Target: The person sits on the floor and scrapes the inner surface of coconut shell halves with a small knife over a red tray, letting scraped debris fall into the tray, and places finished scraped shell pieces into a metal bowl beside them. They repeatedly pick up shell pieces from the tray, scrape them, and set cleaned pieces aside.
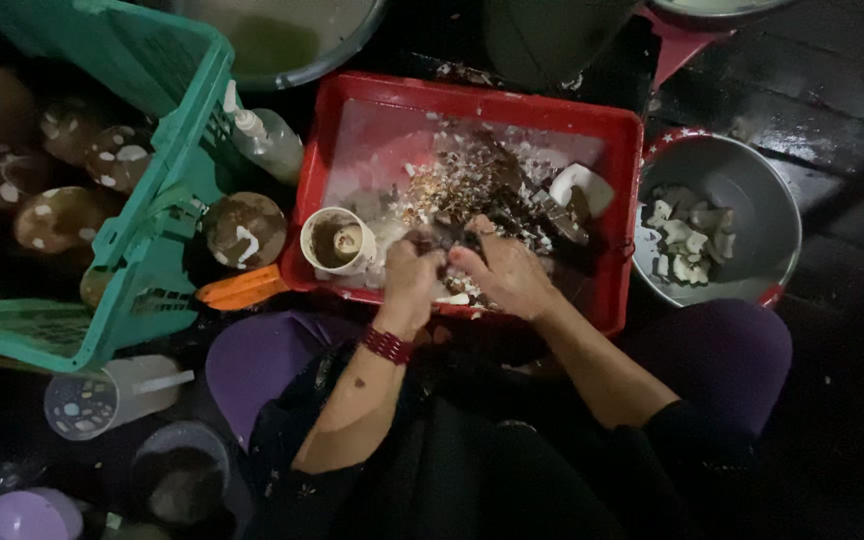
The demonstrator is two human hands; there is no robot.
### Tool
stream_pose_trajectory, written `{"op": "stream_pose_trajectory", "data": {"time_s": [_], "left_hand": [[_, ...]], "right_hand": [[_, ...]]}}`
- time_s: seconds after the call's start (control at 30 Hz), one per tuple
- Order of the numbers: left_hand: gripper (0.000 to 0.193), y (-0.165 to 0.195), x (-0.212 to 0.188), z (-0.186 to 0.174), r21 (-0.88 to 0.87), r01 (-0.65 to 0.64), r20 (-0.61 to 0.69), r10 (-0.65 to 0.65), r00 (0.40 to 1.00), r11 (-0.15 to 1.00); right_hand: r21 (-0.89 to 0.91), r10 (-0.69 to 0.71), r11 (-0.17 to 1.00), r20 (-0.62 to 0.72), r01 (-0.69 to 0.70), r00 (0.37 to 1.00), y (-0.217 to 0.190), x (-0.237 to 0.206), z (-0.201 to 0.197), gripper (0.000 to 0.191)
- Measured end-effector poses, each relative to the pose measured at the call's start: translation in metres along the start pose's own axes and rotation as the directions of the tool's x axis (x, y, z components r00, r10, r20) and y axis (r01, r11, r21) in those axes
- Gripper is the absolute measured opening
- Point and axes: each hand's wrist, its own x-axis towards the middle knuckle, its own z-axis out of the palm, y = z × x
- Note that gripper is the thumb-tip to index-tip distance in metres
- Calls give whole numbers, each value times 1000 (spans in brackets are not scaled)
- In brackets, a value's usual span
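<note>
Both my hands work over a red plastic tray [624, 140] full of brown coconut shell scraps and white flesh bits. My left hand [412, 275], with a dark red bracelet on the wrist, is closed around a small coconut piece [449, 236]. My right hand [507, 275] grips the same piece from the right, and a dark blade-like tool seems to stick out between the fingers. A halved coconut shell [337, 240] with white rim sits in the tray's near left corner. A white coconut chunk [582, 185] lies at the tray's right.
A metal bowl [767, 215] with white coconut pieces stands right of the tray. A green plastic crate [152, 180] of brown coconuts is at left, a peeled coconut [244, 230] and a spray bottle [267, 140] beside it. A plastic cup with straw [107, 398] lies lower left.
</note>
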Motion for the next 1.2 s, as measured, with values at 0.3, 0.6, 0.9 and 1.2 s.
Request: {"op": "stream_pose_trajectory", "data": {"time_s": [0.3,0.6,0.9,1.2], "left_hand": [[30,16,-4,8,-37,-51,10,51,999,998],[18,6,2,4,136,-115,-73,126,989,984],[16,11,-12,20,116,31,-13,-30,999,993],[27,16,-11,17,291,-226,-60,254,965,929]], "right_hand": [[70,10,998,-19,-9,1000,-9,-3,-3,65],[83,33,996,15,-34,999,-19,-3,-9,70],[4,99,995,-38,-99,994,-10,6,-4,62],[202,19,979,10,-20,1000,-12,-2,-3,69]]}}
